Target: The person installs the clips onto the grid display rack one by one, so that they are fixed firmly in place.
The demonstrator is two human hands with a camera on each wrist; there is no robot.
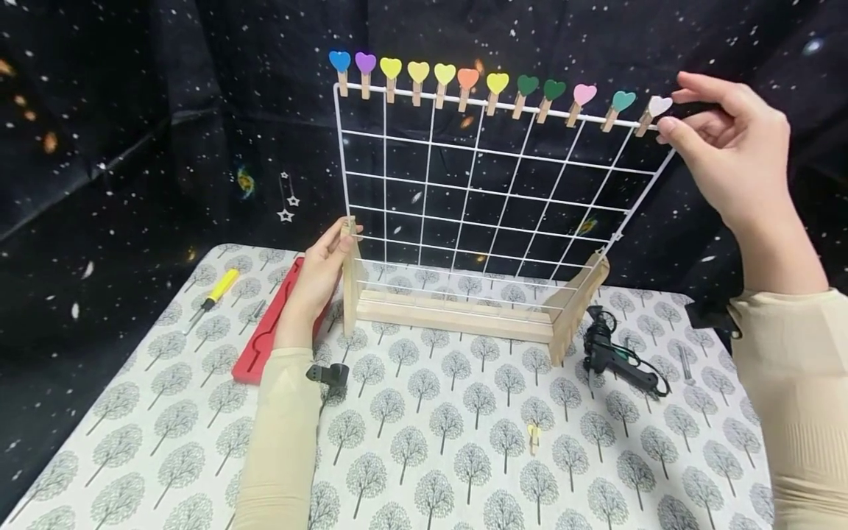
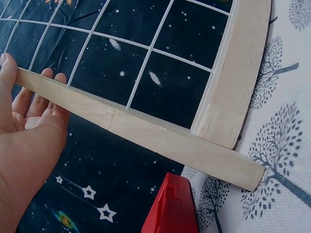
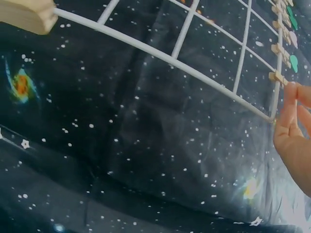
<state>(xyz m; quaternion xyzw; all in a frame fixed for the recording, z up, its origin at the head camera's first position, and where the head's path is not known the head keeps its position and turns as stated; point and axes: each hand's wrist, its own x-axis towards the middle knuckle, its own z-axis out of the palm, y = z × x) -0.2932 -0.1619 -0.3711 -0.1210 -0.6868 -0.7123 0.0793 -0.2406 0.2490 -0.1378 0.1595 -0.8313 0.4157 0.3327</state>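
A white wire grid (image 1: 486,151) stands tilted in a wooden stand (image 1: 457,318). Along its top rod is a row of wooden clothespins with coloured hearts, blue (image 1: 340,62) at the left end and pink (image 1: 585,94) further right. My left hand (image 1: 319,269) grips the stand's left upright (image 2: 131,127), thumb on one side and fingers on the other. At the top right corner, my right hand (image 1: 742,147) pinches the white heart clothespin (image 1: 658,107), which sits on the rod. In the right wrist view the fingertips partly cover that clothespin (image 3: 278,77).
A small yellow heart clothespin (image 1: 534,436) lies on the tree-patterned tablecloth (image 1: 411,486). A black glue gun (image 1: 619,357) with its cord is right of the stand. To the left are a red case (image 1: 255,361) and a yellow-handled screwdriver (image 1: 221,288). A dark starry cloth (image 1: 165,147) hangs behind.
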